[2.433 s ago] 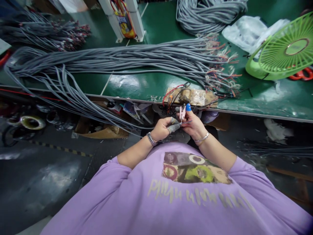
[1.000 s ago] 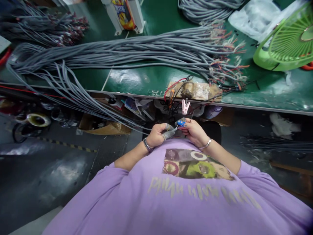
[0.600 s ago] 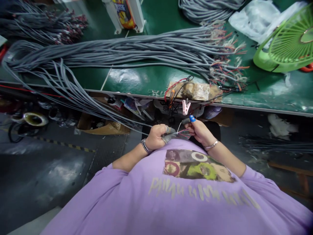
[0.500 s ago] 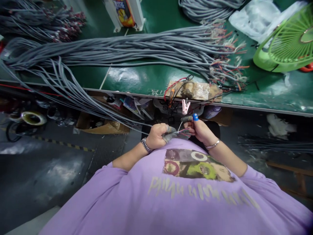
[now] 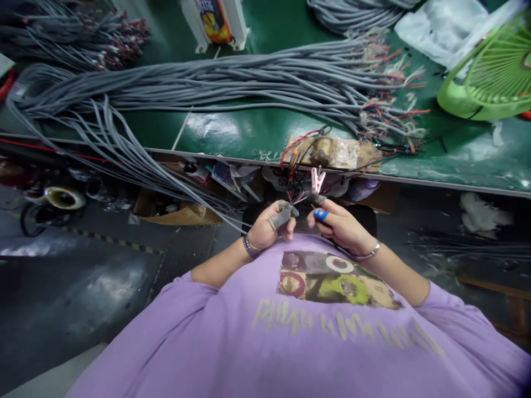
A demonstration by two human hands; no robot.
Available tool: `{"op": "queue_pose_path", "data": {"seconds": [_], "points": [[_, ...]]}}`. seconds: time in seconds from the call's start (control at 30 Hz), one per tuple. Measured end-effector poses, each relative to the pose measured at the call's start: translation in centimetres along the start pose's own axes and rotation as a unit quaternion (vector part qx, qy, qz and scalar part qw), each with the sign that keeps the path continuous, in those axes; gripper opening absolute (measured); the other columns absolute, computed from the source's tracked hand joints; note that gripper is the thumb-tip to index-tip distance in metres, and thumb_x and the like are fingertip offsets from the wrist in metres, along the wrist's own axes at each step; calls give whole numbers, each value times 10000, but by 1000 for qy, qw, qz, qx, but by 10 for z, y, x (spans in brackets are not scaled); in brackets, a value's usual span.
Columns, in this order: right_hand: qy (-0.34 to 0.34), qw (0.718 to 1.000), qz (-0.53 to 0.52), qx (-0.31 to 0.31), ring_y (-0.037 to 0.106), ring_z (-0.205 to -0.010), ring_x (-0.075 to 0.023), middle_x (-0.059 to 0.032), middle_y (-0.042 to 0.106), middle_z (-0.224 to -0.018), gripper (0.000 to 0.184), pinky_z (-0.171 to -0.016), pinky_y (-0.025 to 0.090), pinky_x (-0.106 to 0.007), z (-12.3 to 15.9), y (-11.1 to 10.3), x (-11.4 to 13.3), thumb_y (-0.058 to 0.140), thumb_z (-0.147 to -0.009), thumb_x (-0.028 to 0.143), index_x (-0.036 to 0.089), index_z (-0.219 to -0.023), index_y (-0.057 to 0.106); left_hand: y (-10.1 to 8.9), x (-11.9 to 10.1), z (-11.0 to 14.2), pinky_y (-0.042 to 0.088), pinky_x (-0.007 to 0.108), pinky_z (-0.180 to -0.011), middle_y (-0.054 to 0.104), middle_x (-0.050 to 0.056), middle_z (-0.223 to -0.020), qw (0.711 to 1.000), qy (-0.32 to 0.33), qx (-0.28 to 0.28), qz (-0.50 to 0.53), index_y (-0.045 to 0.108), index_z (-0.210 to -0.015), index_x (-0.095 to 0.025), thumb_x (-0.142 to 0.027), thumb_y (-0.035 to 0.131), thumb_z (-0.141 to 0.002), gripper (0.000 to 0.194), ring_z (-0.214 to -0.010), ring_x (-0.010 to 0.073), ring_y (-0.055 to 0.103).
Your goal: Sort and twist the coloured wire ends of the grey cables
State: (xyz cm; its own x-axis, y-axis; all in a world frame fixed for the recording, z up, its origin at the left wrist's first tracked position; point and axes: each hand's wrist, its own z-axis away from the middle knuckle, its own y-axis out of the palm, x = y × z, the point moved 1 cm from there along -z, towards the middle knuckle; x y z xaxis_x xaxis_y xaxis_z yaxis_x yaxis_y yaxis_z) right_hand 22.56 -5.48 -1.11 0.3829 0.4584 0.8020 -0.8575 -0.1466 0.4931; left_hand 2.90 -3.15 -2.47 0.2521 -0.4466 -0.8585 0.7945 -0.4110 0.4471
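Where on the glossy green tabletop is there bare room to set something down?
On the tabletop: left of the brown cardboard strip, between the long grey cable bundle and the front edge; between the white bracket and coiled grey cable. Crowded: around frayed wire ends.

Left-hand grip (image 5: 267, 228) closed on a grey cable (image 5: 211, 205), fine wires (image 5: 295, 199) protruding. Right-hand grip (image 5: 345, 226) just beside, below a pink clip (image 5: 318, 181); wire contact unclear. Cable bundle (image 5: 232, 83) lies across green surface (image 5: 257, 135).
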Motion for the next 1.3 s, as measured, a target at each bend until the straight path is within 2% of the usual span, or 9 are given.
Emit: {"op": "queue_pose_path", "data": {"seconds": [0.17, 0.3, 0.63, 0.83, 1.03, 1.13, 1.23, 1.27, 1.3], "points": [[41, 998, -16, 50, 202, -413, -18, 3, 606, -617, 316, -384, 100, -198, -7, 8, 4, 717, -825, 433, 156, -768, 576, 2, -3, -2, 351, 181, -368, 532, -75, -516, 997, -7, -18, 75, 526, -848, -177, -582, 802, -674, 520, -352, 69, 484], [37, 998, -50, 30, 207, -414, -6, -7, 669, -738, 320, -369, 90, -180, -16, 14, 3, 776, -767, 392, 167, -775, 549, 2, -2, 0, 346, 188, -376, 532, -67, -524, 997, -21, -10, 74, 529, -855, -174, -590, 800, -678, 526, -370, 73, 491], [40, 996, -78, 1, 204, -422, 1, 7, 654, -747, 305, -383, 91, -177, -19, 17, -5, 782, -761, 354, 164, -784, 545, -3, 5, 1, 297, 178, -366, 539, -65, -549, 997, -23, -9, 73, 485, -843, -183, -571, 784, -713, 506, -378, 66, 481], [42, 996, -75, 11, 194, -408, 5, 24, 632, -726, 310, -376, 81, -174, -18, 15, -4, 783, -755, 354, 166, -792, 539, 0, 4, 1, 279, 180, -361, 522, -63, -540, 998, -26, -1, 66, 525, -873, -170, -580, 776, -712, 507, -371, 60, 449], [44, 996, -79, 10, 178, -388, 3, 53, 580, -647, 323, -377, 70, -176, -19, 17, -9, 783, -742, 344, 167, -949, 609, 2, 5, 1, 219, 171, -344, 516, -65, -503, 999, -17, 3, 49, 526, -868, -176, -577, 767, -730, 487, -344, 40, 373], [47, 991, -97, -74, 180, -375, -1, 76, 525, -576, 246, -373, 69, -168, -25, 0, -14, 748, -737, 252, 180, -877, 560, 3, 3, 10, 190, 175, -339, 511, -62, -477, 999, -8, 42, 28, 551, -850, -168, -562, 765, -745, 460, -326, 32, 344], [42, 959, -123, -253, 172, -354, -6, 118, 414, -476, 319, -371, 53, -162, -29, -27, -18, 685, -695, 114, 214, -724, 383, 1, -1, 19, 209, 184, -353, 558, -38, -531, 998, 4, 55, 16, 571, -817, -161, -551, 813, -692, 476, -350, 34, 384], [31, 954, -120, -273, 168, -352, -6, 119, 413, -474, 314, -371, 51, -161, -28, -32, -19, 674, -709, 123, 216, -725, 374, 0, -2, 21, 211, 187, -358, 561, -39, -540, 999, 16, 37, 25, 574, -812, -164, -555, 825, -672, 486, -353, 33, 383], [22, 960, -107, -256, 179, -354, -5, 107, 456, -498, 292, -372, 58, -161, -27, -34, -19, 677, -726, 152, 214, -735, 391, -2, -2, 21, 211, 190, -363, 546, -46, -528, 999, 26, 17, 37, 577, -811, -168, -560, 826, -666, 486, -352, 32, 373]]}}
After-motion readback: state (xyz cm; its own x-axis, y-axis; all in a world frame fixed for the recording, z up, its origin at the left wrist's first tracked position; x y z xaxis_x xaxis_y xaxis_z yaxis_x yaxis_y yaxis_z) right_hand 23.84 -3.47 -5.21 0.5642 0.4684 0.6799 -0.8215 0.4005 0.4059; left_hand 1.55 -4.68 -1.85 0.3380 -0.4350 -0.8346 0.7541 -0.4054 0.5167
